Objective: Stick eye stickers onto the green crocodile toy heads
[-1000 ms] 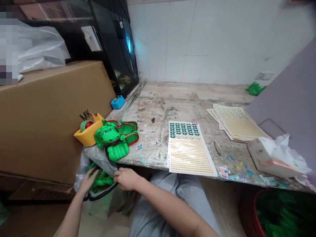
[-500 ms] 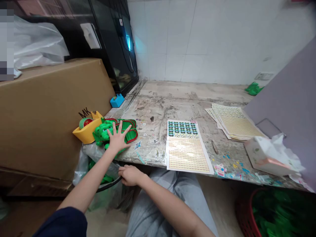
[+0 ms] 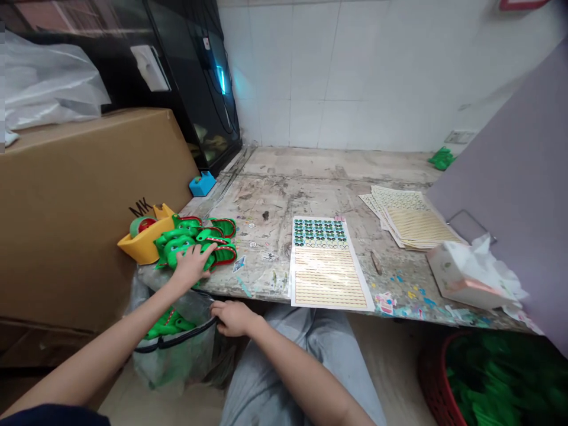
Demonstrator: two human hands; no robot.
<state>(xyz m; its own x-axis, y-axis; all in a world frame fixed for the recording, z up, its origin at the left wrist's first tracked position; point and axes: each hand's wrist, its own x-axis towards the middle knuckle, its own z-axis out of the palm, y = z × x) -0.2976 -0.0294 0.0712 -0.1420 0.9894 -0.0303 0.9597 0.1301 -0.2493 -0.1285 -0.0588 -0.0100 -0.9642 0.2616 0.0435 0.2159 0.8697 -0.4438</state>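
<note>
Several green toy crocodiles (image 3: 177, 236) with red-edged open mouths and painted eyes lie bunched at the table's left front. My left hand (image 3: 191, 267) is closed over the front one, its fingers curled on the head and jaw. Below the table edge, a clear plastic bag (image 3: 177, 361) with a black rim holds more green crocodiles (image 3: 171, 324). My right hand (image 3: 233, 316) pinches the bag's rim on its right side, fingers closed. The parts of the front toy under my left palm are hidden.
A yellow tape dispenser (image 3: 144, 241) and a cardboard box (image 3: 89, 171) stand at the left. A sticker sheet (image 3: 331, 275) lies mid-table, with more sheets (image 3: 412, 219) and a tissue box (image 3: 464, 275) to its right. A red basket (image 3: 437, 378) holds green pieces below.
My left hand has gone from spread fingers above the crocodiles to closing on the front one. The bag's mouth now shows wider. My right hand stays on the rim; the view has shifted slightly.
</note>
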